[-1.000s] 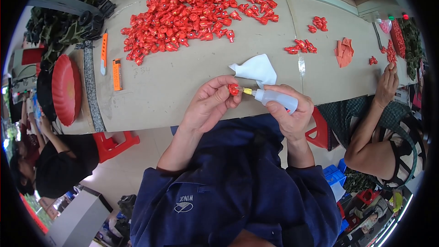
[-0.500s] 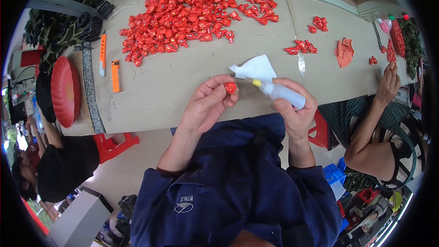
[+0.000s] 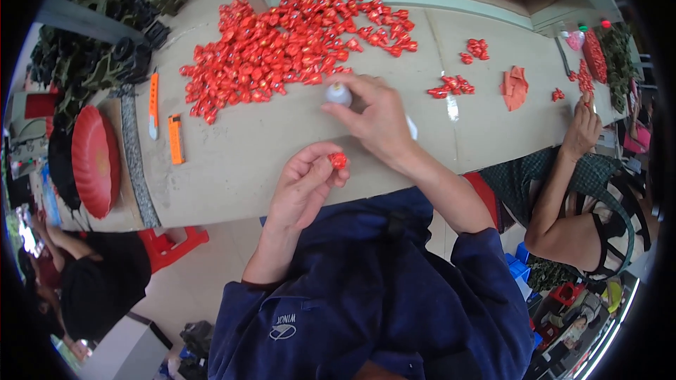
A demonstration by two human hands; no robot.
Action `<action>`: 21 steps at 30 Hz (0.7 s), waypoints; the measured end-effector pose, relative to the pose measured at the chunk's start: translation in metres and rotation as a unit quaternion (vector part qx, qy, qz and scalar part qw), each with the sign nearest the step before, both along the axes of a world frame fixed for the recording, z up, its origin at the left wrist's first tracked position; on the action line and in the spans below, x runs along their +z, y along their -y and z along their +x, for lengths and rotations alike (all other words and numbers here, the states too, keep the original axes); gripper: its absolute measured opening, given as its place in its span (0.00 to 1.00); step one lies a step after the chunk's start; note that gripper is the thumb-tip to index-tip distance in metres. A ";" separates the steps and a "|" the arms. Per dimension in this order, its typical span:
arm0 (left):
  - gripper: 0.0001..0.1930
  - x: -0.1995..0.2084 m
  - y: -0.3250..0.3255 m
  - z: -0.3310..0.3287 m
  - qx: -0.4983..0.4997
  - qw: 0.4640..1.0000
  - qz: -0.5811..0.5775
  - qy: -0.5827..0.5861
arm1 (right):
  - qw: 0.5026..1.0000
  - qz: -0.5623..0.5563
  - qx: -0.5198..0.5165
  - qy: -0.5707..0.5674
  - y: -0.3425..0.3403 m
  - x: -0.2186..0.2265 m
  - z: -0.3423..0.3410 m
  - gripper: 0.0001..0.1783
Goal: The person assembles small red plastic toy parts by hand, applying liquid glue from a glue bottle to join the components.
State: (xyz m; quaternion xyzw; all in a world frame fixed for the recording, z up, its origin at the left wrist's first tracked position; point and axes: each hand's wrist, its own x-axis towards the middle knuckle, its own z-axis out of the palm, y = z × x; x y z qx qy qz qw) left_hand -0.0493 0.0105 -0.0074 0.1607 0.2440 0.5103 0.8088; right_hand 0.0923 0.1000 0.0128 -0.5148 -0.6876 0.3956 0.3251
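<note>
The table (image 3: 296,162) carries a broad pile of red pieces (image 3: 296,39) at its far side. My right hand (image 3: 377,116), reaching over the tabletop, is closed around a small white bottle (image 3: 339,93) near that pile. My left hand (image 3: 303,186), at the near table edge, pinches one small red piece (image 3: 339,160) between its fingertips.

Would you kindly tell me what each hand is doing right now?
Left hand: closed, pinching a small red piece.
Right hand: closed on a white bottle on the table.
</note>
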 end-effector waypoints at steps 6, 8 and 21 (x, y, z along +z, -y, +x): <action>0.10 -0.003 -0.002 -0.006 0.009 1.000 -0.008 -0.009 | 0.993 0.112 0.034 -0.005 -0.010 0.009 0.014 0.24; 0.09 -0.006 -0.002 -0.009 0.017 1.000 -0.008 -0.013 | 0.983 0.184 0.018 0.002 -0.033 0.015 0.035 0.20; 0.09 -0.001 -0.002 -0.005 0.010 1.000 -0.003 -0.018 | 0.902 0.108 -0.291 0.300 -0.187 -0.006 0.155 0.14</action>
